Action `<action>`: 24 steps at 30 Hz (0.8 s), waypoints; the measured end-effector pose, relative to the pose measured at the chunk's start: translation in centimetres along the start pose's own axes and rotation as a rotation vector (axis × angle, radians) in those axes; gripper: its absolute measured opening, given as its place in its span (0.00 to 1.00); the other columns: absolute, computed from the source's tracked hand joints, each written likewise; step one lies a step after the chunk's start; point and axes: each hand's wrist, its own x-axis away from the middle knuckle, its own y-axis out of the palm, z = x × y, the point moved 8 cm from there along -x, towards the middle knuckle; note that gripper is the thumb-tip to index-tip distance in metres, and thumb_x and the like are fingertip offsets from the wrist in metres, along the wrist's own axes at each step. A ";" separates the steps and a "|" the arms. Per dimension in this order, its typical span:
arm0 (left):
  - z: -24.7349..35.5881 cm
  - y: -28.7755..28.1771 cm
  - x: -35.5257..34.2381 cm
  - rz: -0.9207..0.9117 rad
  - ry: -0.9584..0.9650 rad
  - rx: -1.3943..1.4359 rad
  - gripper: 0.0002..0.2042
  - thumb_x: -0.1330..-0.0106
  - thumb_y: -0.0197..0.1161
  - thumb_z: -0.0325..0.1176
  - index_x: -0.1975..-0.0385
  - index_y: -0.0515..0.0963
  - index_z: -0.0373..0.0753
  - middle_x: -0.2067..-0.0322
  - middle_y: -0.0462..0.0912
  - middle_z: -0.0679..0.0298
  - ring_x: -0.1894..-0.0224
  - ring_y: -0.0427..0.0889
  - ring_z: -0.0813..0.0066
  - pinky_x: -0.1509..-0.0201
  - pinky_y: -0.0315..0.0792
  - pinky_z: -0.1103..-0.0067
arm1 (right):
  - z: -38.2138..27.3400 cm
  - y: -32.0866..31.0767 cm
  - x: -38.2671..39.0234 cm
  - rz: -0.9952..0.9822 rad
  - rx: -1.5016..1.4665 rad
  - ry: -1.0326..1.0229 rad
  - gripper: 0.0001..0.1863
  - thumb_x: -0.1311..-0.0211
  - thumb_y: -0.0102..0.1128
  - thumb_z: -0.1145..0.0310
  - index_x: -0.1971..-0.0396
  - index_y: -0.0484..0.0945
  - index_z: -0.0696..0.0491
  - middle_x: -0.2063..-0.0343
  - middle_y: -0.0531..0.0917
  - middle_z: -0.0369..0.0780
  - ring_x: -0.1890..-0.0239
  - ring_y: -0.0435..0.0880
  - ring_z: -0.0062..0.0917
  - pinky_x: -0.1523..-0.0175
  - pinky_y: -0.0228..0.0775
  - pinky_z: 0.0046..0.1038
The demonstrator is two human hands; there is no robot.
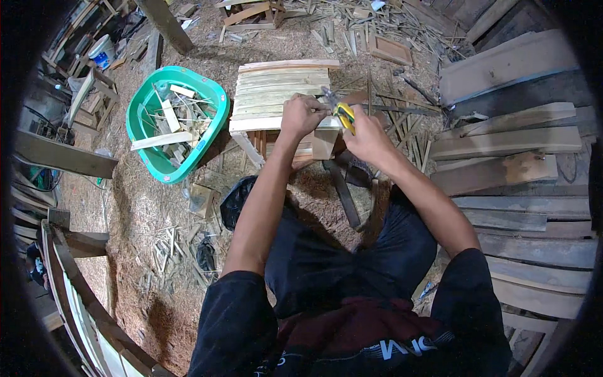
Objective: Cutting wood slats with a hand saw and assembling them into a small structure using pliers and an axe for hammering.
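Observation:
A slatted wooden crate point(281, 88) of pale boards stands in front of me, its open side toward my knees. My right hand point(369, 137) grips yellow-handled pliers point(345, 115) over the crate's right end, with the grey metal jaws pointing up and to the left. Beside them, my left hand point(303, 115) is closed, its fingers pinched together at the crate's near right edge. What those fingers hold, if anything, is too small to make out. The tips of both hands are close together near the jaws.
A green plastic tub point(133, 119) with wood offcuts stands left of the crate. Stacked boards point(509, 147) line the right side. Thin wood scraps point(168, 251) and sawdust cover the floor. A wooden post point(164, 25) rises at the far left. A dark bar point(342, 195) lies between my legs.

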 end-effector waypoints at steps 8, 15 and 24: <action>-0.4 0.2 -0.2 -0.010 -0.026 0.022 0.09 0.50 0.69 0.42 0.72 0.88 0.49 0.70 0.86 0.66 0.57 0.80 0.60 0.50 0.73 0.64 | 1.2 -0.4 -0.1 0.049 0.032 -0.005 0.22 0.43 0.59 0.71 0.49 0.66 0.61 0.69 0.80 0.56 0.64 0.83 0.52 0.59 0.72 0.45; -0.1 -0.1 0.0 -0.037 0.047 -0.024 0.10 0.45 0.68 0.39 0.67 0.87 0.42 0.65 0.85 0.60 0.57 0.79 0.55 0.49 0.73 0.66 | 4.3 -0.3 -0.3 0.250 -0.175 0.028 0.22 0.39 0.58 0.69 0.48 0.63 0.59 0.63 0.80 0.59 0.57 0.81 0.56 0.54 0.71 0.49; 2.0 -1.9 1.8 -0.018 0.231 0.024 0.14 0.46 0.69 0.39 0.62 0.85 0.40 0.61 0.82 0.57 0.54 0.77 0.56 0.47 0.70 0.63 | 8.4 3.7 -1.6 0.363 -0.378 0.051 0.23 0.37 0.60 0.66 0.47 0.65 0.59 0.60 0.80 0.56 0.55 0.81 0.50 0.51 0.70 0.44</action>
